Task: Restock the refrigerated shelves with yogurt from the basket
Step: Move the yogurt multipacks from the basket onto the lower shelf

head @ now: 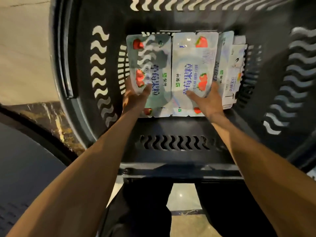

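Two flat strawberry yogurt multipacks lie side by side at the bottom of a deep dark plastic basket [82, 69]. My left hand [136, 96] grips the near left edge of the left pack [153, 53], thumb on top and fingers hidden under it. My right hand [207, 100] grips the near right edge of the right pack [191, 55], thumb on its printed top. Whether the two packs are joined I cannot tell. More white yogurt packs [234, 71] stand on edge against the basket's right wall.
The basket's walls with wavy slots rise on all sides around the packs. Its near rim [179, 170] lies just in front of my legs. Pale floor [22, 48] shows at the left, and a dark curved object [25, 159] sits at the lower left.
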